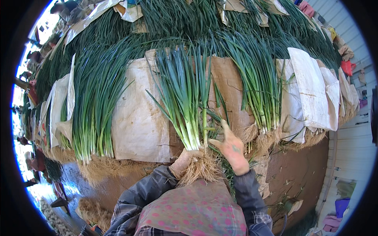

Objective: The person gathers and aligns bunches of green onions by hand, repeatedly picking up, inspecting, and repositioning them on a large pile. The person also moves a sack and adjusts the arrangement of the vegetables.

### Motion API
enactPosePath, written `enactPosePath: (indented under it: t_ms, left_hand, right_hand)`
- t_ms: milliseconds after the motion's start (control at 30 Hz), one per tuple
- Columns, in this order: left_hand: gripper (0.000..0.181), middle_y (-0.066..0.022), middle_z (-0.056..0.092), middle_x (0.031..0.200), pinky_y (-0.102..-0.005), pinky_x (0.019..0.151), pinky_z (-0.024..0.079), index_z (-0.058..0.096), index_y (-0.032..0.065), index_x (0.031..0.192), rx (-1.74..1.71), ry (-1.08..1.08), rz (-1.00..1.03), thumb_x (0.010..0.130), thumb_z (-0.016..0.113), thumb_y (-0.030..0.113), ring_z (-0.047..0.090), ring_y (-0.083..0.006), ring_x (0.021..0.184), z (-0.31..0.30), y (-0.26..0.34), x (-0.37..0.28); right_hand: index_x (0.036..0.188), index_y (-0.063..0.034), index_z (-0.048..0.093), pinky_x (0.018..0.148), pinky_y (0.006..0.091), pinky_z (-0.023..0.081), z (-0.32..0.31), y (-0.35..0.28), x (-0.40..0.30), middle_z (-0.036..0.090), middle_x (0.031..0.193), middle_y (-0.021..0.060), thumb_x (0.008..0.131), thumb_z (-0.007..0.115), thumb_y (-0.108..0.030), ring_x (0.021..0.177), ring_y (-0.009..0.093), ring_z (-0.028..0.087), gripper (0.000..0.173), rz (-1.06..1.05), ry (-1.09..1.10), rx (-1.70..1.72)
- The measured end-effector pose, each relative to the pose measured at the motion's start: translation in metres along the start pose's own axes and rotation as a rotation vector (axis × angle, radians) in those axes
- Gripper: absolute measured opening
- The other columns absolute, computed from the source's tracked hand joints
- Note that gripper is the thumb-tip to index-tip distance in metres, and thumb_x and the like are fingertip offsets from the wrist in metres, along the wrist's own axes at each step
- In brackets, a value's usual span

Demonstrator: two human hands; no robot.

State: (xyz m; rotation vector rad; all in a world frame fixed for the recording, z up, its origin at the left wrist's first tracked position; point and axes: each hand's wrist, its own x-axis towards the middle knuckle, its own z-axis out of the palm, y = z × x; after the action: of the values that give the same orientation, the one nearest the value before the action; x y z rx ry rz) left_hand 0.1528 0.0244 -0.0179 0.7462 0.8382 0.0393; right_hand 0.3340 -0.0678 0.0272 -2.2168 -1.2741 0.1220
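Observation:
My left hand, in a pale soiled glove, grips a bunch of leafy green allium stalks, like young leeks or green garlic, just above the roots. The bunch's tangled tan roots hang over my lap, and its leaves point away from me. One thicker stalk stands along the bunch's right side. Just right of that stalk is my right hand, its thumb and forefinger spread and nothing seen between them. Whether its fingertips touch the stalk I cannot tell.
Rooted stalks lie in piles to the left and right, with woven sacking between. More leaves are heaped behind. A spotted apron covers my lap. Trimmings litter the brown floor. Other people appear at the far left rim.

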Motion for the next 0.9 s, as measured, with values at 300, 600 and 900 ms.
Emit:
enactPosePath:
  t_ms: [300,600,900]
  left_hand:
    - [0.029,-0.0148,0.067,0.092,-0.0379,0.072,0.059,0.059,-0.0036,0.111,-0.418,-0.075,-0.048,0.084,0.052,0.002,0.068,-0.0261,0.078,0.001,0.013,-0.027]
    - [0.03,-0.0198,0.068,0.103,-0.0448,0.083,0.061,0.057,-0.0045,0.119,-0.488,-0.219,-0.139,0.091,0.051,0.007,0.071,-0.0324,0.09,0.003,0.003,-0.02]
    - [0.043,-0.0029,0.062,0.102,-0.029,0.076,0.053,0.055,0.0052,0.125,-0.187,-0.209,-0.005,0.085,0.068,0.007,0.062,-0.0121,0.088,0.012,0.026,-0.059]
  right_hand:
    - [0.078,-0.0136,0.057,0.07,0.0364,0.053,0.017,0.013,-0.058,0.056,0.059,0.005,0.085,0.067,-0.014,0.058,0.024,0.062,0.012,-0.406,-0.128,-0.069]
    - [0.114,-0.0081,0.066,0.075,0.0456,0.054,-0.03,0.077,-0.115,0.071,0.094,0.0183,0.096,0.06,-0.044,0.087,0.037,0.069,0.041,0.242,-0.759,-0.053]
    - [0.152,0.0084,0.019,0.102,0.0469,0.043,0.044,-0.033,-0.008,0.058,0.123,0.0342,0.1,0.048,-0.056,0.116,0.047,0.057,0.088,-0.145,-0.36,0.38]
